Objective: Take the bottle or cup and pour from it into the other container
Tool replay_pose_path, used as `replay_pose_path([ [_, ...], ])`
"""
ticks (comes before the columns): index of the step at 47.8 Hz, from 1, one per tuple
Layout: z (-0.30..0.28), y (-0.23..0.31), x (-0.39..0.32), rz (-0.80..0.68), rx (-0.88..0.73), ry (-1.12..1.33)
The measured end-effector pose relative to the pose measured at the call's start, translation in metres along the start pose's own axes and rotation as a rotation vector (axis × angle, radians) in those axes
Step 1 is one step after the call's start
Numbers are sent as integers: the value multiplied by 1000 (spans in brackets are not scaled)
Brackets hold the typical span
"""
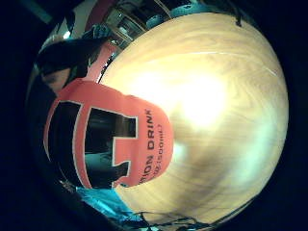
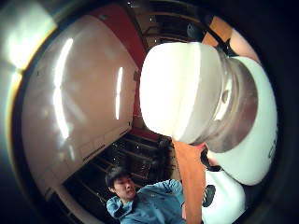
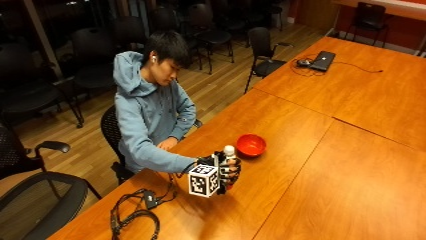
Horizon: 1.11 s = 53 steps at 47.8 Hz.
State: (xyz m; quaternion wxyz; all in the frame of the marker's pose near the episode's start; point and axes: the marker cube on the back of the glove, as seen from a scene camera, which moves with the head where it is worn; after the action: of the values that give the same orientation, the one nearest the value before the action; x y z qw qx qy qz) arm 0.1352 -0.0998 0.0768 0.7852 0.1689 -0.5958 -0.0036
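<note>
Grip curled round upright bottle, white cap on. Red bowl on counter, just beyond grip. Risk: capped bottle won't pour; hasty tilt overshoots bowl.

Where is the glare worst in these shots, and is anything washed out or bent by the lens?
Little finger side palm view: a bright glare patch whitens the table beside the bottle, whose label bulges with lens curve. Thumb side palm view: the bottle's white cap is blown out, and light streaks cross the ceiling. Outside view: evenly lit, the red bowl clear, the gloved right hand gripping the bottle.
</note>
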Motion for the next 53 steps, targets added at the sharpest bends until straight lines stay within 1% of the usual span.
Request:
replay_pose_path([
  [11, 30, -9, -24, -15, -49, 31],
  [26, 70, -20, -40, -18, -112, 77],
  [36, 99, -27, -47, -6, -146, 157],
  [38, 102, -27, -49, -1, -179, 189],
  [42, 99, -9, -49, 21, -387, 308],
  [43, 101, -9, -50, 20, -405, 326],
  [47, 123, -20, -60, 11, -354, 349],
  [53, 153, -18, -96, 58, -437, 269],
])
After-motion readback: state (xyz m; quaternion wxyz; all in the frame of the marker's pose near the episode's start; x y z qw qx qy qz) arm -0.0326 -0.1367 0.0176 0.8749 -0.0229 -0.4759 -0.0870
